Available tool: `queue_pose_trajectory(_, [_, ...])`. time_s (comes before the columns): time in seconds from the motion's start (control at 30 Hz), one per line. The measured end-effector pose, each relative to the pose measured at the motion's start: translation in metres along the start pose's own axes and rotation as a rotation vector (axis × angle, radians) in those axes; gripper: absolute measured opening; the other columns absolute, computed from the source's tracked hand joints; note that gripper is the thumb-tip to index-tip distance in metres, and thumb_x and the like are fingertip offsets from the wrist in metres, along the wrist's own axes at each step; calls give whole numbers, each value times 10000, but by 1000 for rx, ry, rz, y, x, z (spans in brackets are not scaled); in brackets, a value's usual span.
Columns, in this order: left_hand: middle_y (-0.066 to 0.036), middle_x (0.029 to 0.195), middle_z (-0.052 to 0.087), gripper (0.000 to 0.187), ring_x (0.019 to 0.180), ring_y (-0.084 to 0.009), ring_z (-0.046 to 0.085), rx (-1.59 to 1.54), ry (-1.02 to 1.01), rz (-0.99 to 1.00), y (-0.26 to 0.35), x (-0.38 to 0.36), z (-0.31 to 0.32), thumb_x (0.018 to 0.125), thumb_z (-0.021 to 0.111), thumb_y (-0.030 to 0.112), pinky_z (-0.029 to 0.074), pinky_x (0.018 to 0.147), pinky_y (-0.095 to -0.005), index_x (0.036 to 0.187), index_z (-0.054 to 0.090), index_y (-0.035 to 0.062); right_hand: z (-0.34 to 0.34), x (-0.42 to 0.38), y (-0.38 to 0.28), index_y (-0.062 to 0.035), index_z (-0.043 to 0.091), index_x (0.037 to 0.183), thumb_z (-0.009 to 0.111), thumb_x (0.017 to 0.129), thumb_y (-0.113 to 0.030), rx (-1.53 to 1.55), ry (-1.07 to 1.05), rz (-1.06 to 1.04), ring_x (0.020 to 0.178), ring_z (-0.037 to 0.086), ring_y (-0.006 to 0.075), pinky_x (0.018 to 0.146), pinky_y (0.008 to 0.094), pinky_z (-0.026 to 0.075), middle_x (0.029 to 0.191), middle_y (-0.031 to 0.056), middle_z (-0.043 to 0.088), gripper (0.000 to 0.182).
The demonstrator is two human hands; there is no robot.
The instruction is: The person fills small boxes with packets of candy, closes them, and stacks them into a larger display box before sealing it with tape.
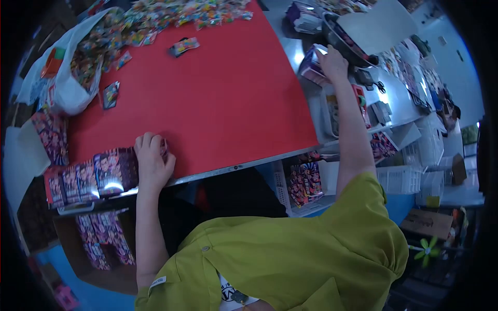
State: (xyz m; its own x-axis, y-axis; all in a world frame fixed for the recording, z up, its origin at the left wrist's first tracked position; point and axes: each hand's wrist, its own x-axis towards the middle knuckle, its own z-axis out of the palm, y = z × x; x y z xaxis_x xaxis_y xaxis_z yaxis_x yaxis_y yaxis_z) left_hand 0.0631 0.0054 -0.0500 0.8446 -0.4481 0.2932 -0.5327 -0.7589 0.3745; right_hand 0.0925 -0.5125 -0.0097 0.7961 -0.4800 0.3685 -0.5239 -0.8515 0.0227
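My left hand [151, 155] is curled round a purple printed box at the right end of a row of similar boxes [111, 171] along the table's front edge. Part of that held box is hidden by my fingers. Stretched out to the far right, my right hand [334, 63] has its fingers closed on the top of a purple and white box [313, 66]. This box sits beside the red tabletop, close to a grey bowl [345, 41]. Two small candy packets [184, 46] lie together on the red surface, and another packet [111, 95] lies further left.
A heap of wrapped candies [176, 13] covers the back, by a white plastic bag [75, 88]. Below the table are a carton of printed packs [104, 241] and a white crate [306, 210]. A white tray [329, 111] and scissors [381, 87] sit to the right.
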Motion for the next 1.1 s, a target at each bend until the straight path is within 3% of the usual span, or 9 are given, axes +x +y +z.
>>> queue_pose_trajectory(0.07, [-170,1023,495,279,1067,-358,436,-6,-5,0,0,-2,-3,674,613,102,347,935,-448,918,541,-13,18,17,6,0,565,1110,453,923,-457,35,-170,-6,980,617,383,831,504,473,1058,223,629,506])
queue_pose_trajectory(0.37, [-188,1145,483,468,1129,-362,434,13,141,46,6,-8,1,715,641,114,299,1044,-477,1144,524,-32,14,21,14,-75,624,1109,494,903,-490,-377,302,-235,1011,583,322,864,465,443,1039,148,608,482])
queue_pose_trajectory(0.47, [-212,1238,452,561,1207,-364,419,-136,194,107,26,-1,-2,769,662,152,281,1085,-481,1258,457,-28,-23,20,-10,-79,651,1055,580,885,-432,-37,498,-323,943,603,273,818,443,461,1021,125,611,398])
queue_pose_trajectory(0.57, [-197,1292,434,641,1244,-332,413,-856,9,-62,57,8,-7,802,673,181,335,1052,-468,1339,386,-21,-92,-65,-111,-64,647,1028,635,891,-247,761,344,-538,794,604,191,728,352,499,950,87,601,229])
queue_pose_trajectory(0.63, [-180,1332,413,776,1277,-309,394,-1865,-263,-310,71,17,-4,799,702,244,357,1040,-460,1405,288,-9,-116,-140,-164,-31,637,1019,645,874,-150,1085,42,-572,819,584,160,719,283,481,939,75,597,188])
queue_pose_trajectory(0.73, [-171,1256,482,856,1132,-301,536,-2171,-434,-387,80,-1,-14,670,772,217,476,944,-426,1361,321,-12,-116,-188,-214,-39,633,986,727,782,-211,1200,175,-878,789,555,217,690,314,446,882,71,571,283])
queue_pose_trajectory(0.83, [-157,1123,575,742,989,-292,623,-1935,-373,-617,72,-11,-24,573,717,66,556,838,-405,1254,436,-22,-98,-209,-233,-39,621,1034,710,783,-206,1287,114,-786,872,537,231,770,356,431,928,83,552,315])
queue_pose_trajectory(1.0, [-168,1073,602,662,960,-291,639,-2015,-322,-623,76,-11,-18,585,669,1,560,835,-415,1219,476,-21,-102,-224,-221,-14,556,1149,674,814,-176,1203,331,-713,991,493,260,788,372,420,1141,141,458,390])
queue_pose_trajectory(1.1, [-152,1030,630,577,884,-265,667,-1963,-192,-679,80,-8,-10,631,658,-51,584,776,-381,1186,507,-4,-91,-237,-204,19,536,1075,631,863,-150,1036,53,-400,787,569,229,730,359,451,852,102,551,287])
